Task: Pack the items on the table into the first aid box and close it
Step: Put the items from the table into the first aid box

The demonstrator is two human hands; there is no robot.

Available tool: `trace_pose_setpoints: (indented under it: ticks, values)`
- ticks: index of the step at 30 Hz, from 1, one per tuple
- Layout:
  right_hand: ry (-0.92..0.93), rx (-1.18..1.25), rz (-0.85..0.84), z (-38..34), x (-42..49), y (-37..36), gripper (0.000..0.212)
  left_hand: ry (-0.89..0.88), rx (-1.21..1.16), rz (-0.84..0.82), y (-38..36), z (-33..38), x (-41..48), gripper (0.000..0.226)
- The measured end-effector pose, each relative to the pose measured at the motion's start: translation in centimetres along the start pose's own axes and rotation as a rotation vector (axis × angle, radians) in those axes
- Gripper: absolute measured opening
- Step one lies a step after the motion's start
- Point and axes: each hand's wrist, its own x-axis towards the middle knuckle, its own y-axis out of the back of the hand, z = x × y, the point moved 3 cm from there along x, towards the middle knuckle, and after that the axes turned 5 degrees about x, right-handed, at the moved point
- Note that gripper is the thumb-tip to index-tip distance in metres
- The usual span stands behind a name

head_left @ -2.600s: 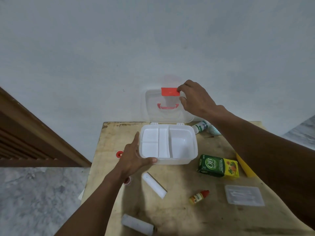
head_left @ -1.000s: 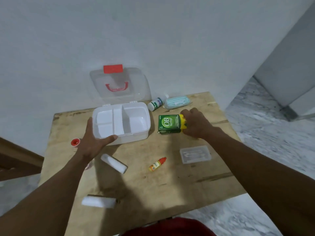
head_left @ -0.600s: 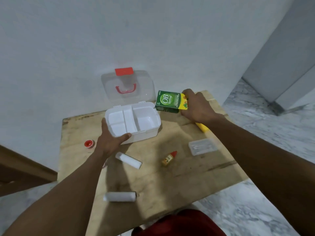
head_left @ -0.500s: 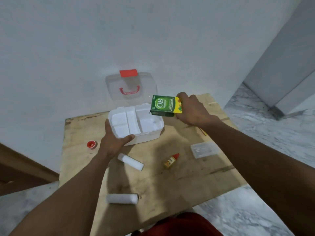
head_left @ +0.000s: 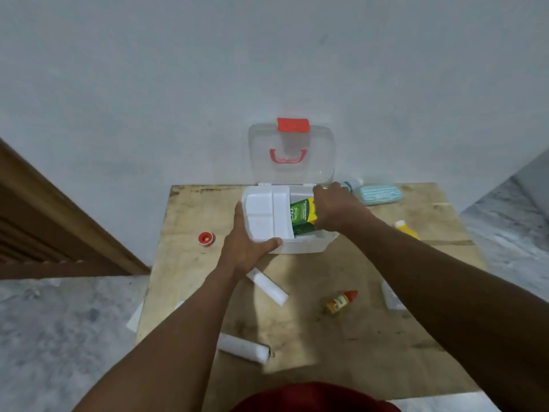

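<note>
The white first aid box [head_left: 300, 246] stands open at the table's back, its clear lid [head_left: 292, 156] with red latch leaning against the wall. My left hand [head_left: 246, 245] grips the box's front left corner. My right hand [head_left: 334, 206] holds the green and yellow carton [head_left: 301, 217] tilted inside the box's right compartment. On the table lie two white rolls [head_left: 267, 286] [head_left: 243, 349], a small yellow bottle with a red cap [head_left: 340, 301], a red cap [head_left: 205, 238], a clear flat case [head_left: 392, 298], a striped blue pouch [head_left: 378, 194], a yellow tube [head_left: 405, 228] and a small white bottle [head_left: 353, 183].
The wooden table [head_left: 341, 337] stands against a grey wall. A brown wooden frame [head_left: 59, 221] rises at the left. Marble floor [head_left: 59, 322] lies on both sides. Red cloth [head_left: 315, 396] shows at the bottom edge.
My right hand let go of the lid, took the green carton from the table, lifted it and lowered it into the box's right compartment. My left hand stayed on the box.
</note>
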Motion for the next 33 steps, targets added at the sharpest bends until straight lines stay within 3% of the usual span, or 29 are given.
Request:
trace_pose_setpoints:
  ticks: [6,12,18,23,33]
  values:
    - [0.022,0.213,0.023,-1.3,1.9,-3.2,0.057,-0.008,0.015,0.002,0.1,0.0,0.1,0.105]
    - [0.019,0.403,-0.042,-1.3,3.8,-5.3,0.073,0.009,-0.003,0.010,0.0,-0.2,0.3,0.107]
    - [0.053,0.535,-0.060,-2.2,4.5,-6.7,0.075,-0.007,-0.006,0.030,-0.3,-0.3,0.5,0.101]
    - [0.064,0.572,-0.040,-2.1,5.1,-7.0,0.091,-0.006,-0.026,0.048,-0.4,-0.5,0.5,0.106]
    - [0.012,0.545,-0.034,-1.8,3.7,-5.9,0.088,-0.024,0.000,0.011,-0.2,-0.3,0.5,0.101]
